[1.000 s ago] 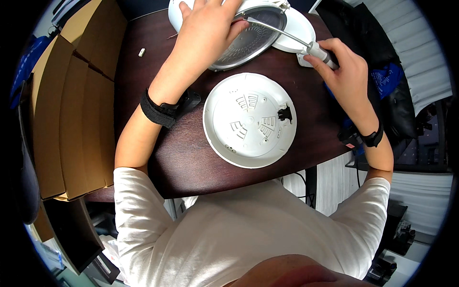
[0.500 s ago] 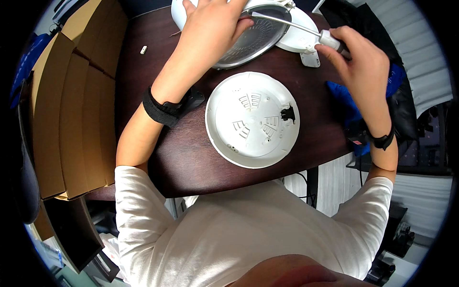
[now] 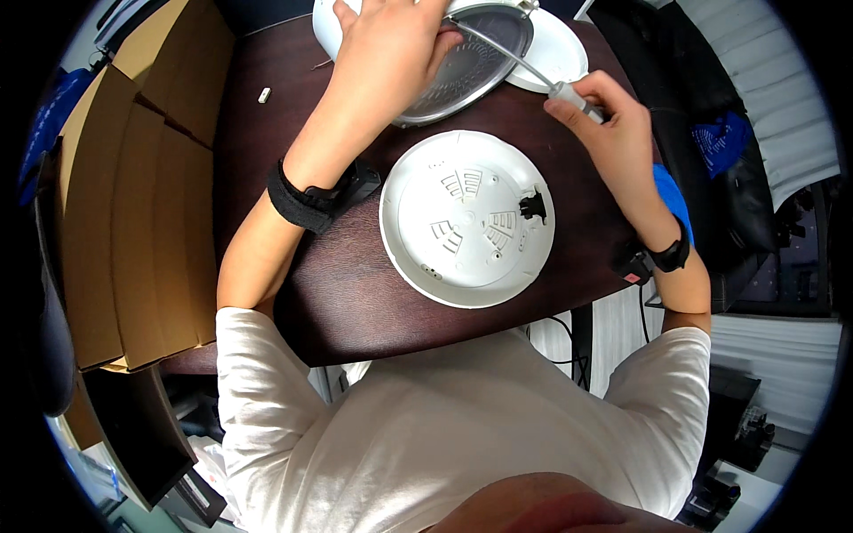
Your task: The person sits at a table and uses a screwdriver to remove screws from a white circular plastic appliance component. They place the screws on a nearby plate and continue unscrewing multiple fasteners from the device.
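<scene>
1. Head view looks down on a dark brown table (image 3: 355, 302) with the person's forearms coming in from the lower edge.
2. At the far edge of the table lies a round metal pan (image 3: 475, 67) with a dotted, perforated-looking inner face.
3. The left hand (image 3: 391, 49) lies spread over the left part of that pan, fingers bent down onto its rim and surface, pressing on it rather than closed around it.
4. The right hand (image 3: 604, 124), near the far right corner, is clamped around the light handle of a screwdriver (image 3: 524, 64).
5. The screwdriver's thin metal shaft slants up and left from the fist, across the pan; its tip reaches the pan close to the left hand's fingers.
6. A white round part (image 3: 560, 44) sits partly under the pan at the far right edge.
7. In the middle of the table, nearer the person, rests a white round housing (image 3: 466, 218) with vent slots and a small black clip at its right rim; neither hand touches it.
8. Both wrists wear black bands.
9. Cardboard boxes (image 3: 133, 195) stand along the left edge of the table.
</scene>
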Demonstrator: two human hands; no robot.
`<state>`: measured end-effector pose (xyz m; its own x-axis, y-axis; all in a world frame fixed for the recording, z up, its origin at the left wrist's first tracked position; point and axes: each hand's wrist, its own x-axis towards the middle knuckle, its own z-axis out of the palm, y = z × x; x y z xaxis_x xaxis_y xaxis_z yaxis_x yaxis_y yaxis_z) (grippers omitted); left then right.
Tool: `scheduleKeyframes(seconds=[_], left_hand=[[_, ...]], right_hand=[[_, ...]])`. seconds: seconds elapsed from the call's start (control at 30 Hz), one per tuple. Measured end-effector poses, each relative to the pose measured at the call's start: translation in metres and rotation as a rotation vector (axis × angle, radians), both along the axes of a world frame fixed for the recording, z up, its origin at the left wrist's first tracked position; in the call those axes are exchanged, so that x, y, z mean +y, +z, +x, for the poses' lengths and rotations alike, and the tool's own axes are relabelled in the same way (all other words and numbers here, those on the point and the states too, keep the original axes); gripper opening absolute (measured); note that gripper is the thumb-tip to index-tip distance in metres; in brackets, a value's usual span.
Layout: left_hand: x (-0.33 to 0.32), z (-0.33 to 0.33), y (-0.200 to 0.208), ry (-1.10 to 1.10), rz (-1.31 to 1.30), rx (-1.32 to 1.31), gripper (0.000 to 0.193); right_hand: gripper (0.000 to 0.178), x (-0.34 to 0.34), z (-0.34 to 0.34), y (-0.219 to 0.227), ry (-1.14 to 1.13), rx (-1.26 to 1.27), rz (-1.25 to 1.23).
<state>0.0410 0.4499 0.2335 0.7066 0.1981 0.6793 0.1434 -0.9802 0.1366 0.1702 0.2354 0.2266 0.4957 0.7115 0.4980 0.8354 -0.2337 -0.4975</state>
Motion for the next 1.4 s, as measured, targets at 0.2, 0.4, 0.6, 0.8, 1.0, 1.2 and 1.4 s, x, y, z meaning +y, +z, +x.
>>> scheduleKeyframes(seconds=[0.2, 0.4, 0.6, 0.8, 1.0, 1.2, 1.4], left_hand=[[0.001, -0.001, 0.001, -0.002, -0.002, 0.001, 0.063], [0.005, -0.003, 0.003, -0.008, -0.001, 0.069, 0.065], [0.009, -0.010, 0.013, -0.127, -0.038, 0.097, 0.058], [0.012, -0.007, 0.015, -0.103, -0.098, 0.158, 0.050], [0.046, -0.003, 0.000, -0.271, 0.033, 0.055, 0.064], [0.045, -0.008, -0.003, -0.133, -0.073, 0.036, 0.086], [0.053, -0.013, -0.005, -0.211, -0.279, 0.074, 0.082]], right_hand=[[0.022, 0.006, -0.006, -0.020, 0.089, 0.593, 0.032], [0.020, 0.004, 0.001, -0.007, 0.164, 0.783, -0.059], [0.017, -0.013, 0.018, -0.008, 0.215, 0.664, 0.021], [0.016, -0.013, 0.039, -0.035, 0.172, 0.817, 0.232], [0.019, -0.017, 0.055, -0.056, 0.063, 0.774, 0.337], [0.021, -0.018, 0.068, -0.073, 0.012, 0.766, 0.364], [0.024, -0.021, 0.070, -0.074, -0.008, 0.710, 0.353]])
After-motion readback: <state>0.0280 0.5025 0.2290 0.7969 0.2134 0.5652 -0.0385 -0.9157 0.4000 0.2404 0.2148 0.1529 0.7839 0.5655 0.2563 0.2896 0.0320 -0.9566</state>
